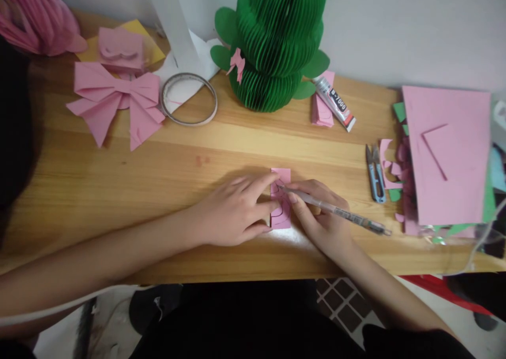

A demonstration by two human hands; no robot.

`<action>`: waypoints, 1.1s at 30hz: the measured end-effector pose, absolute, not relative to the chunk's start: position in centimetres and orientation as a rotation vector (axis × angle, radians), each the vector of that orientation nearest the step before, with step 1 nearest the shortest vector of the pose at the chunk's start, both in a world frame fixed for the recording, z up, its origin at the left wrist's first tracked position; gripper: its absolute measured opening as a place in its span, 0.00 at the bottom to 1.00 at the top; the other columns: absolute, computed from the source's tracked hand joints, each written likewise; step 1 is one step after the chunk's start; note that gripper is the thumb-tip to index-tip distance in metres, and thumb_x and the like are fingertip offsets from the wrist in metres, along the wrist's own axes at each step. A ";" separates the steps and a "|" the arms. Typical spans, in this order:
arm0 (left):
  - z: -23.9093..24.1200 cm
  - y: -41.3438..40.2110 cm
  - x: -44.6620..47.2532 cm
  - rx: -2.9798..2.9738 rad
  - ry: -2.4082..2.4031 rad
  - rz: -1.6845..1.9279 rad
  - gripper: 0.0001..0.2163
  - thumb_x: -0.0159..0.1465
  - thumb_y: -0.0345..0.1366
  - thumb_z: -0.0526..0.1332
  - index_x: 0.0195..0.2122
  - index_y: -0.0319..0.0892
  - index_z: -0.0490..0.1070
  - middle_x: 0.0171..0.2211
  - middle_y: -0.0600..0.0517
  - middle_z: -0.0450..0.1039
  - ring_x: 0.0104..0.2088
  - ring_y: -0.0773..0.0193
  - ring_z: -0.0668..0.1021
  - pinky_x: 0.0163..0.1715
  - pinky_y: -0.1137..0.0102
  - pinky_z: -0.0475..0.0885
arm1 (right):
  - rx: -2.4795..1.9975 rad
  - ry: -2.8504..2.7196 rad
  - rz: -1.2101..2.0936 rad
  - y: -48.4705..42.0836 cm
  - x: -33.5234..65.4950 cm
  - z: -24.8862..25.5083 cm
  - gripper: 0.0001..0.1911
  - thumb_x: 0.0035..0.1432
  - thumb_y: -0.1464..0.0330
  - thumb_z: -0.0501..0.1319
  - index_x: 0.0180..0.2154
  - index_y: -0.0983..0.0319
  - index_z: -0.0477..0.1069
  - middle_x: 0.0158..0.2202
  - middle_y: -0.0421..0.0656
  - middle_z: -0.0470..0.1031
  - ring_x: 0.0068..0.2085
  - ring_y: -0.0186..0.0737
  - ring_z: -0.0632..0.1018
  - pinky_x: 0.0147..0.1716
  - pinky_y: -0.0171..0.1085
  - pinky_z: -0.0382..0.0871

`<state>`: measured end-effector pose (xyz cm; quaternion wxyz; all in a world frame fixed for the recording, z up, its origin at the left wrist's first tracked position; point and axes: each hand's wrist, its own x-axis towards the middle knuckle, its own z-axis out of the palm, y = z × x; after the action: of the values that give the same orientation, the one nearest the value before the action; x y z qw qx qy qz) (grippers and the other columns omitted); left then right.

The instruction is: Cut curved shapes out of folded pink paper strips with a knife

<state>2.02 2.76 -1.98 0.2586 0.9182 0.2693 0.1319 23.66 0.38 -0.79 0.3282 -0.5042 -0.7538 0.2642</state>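
Note:
A small pink paper strip point(281, 223) lies upright on the wooden table, with dark curved lines drawn on it. My left hand point(241, 209) rests flat from the left, its fingers spread and their tips on the strip's left edge. In my right hand point(322, 211) is a clear-barrelled pen point(340, 212), pinched between thumb and fingers. The pen's tip touches the strip near its upper middle, close to my left index fingertip. Part of the strip's right edge is hidden behind my right hand.
Behind stand a green honeycomb paper figure point(280, 48), a glue tube point(336, 105) and a tape roll point(163, 99). A pink paper bow point(118, 93) lies left. Blue thread snips point(375, 174), scraps and pink sheets point(462, 153) are on the right. The table's front edge point(245, 279) is near.

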 end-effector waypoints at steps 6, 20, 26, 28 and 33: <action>-2.0 2.7 2.0 2.477 0.741 0.331 0.13 0.69 0.41 0.60 0.49 0.40 0.76 0.66 0.35 0.58 0.60 0.41 0.72 0.57 0.49 0.68 | -1.332 -1.994 0.678 0.1 23.8 -0.5 0.05 0.63 0.73 0.62 0.40 0.61 0.76 0.35 0.43 0.83 0.35 0.35 0.82 0.36 0.34 0.78; -2.0 2.7 2.0 2.485 0.723 0.406 0.13 0.70 0.39 0.58 0.50 0.40 0.76 0.67 0.34 0.57 0.63 0.42 0.69 0.59 0.51 0.68 | -1.234 -2.055 0.647 0.9 23.7 -1.0 0.07 0.63 0.74 0.62 0.43 0.62 0.77 0.39 0.46 0.84 0.41 0.37 0.83 0.42 0.36 0.78; -2.1 2.7 2.1 2.474 0.704 0.438 0.12 0.69 0.39 0.59 0.49 0.39 0.76 0.66 0.34 0.57 0.64 0.42 0.68 0.60 0.51 0.67 | -1.225 -2.043 0.647 1.0 23.6 -1.0 0.08 0.62 0.74 0.62 0.43 0.61 0.76 0.39 0.44 0.84 0.40 0.38 0.83 0.41 0.37 0.79; -2.2 2.7 2.2 2.475 0.715 0.415 0.12 0.69 0.39 0.60 0.48 0.40 0.76 0.66 0.35 0.58 0.63 0.42 0.69 0.59 0.51 0.68 | -1.250 -1.994 0.650 0.7 23.7 -0.9 0.09 0.63 0.73 0.62 0.44 0.59 0.76 0.39 0.43 0.84 0.40 0.38 0.83 0.41 0.38 0.79; -2.3 2.7 2.1 2.452 0.722 0.393 0.11 0.68 0.39 0.60 0.47 0.41 0.76 0.67 0.38 0.57 0.61 0.43 0.71 0.58 0.50 0.68 | -1.329 -2.032 0.545 -0.3 24.0 -0.8 0.14 0.68 0.70 0.55 0.53 0.56 0.71 0.46 0.44 0.82 0.48 0.43 0.82 0.47 0.43 0.78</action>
<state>2.09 2.69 -2.27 0.2741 0.9118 0.2686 0.1460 24.02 -0.35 -0.80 0.3209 -0.5058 -0.7734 0.2075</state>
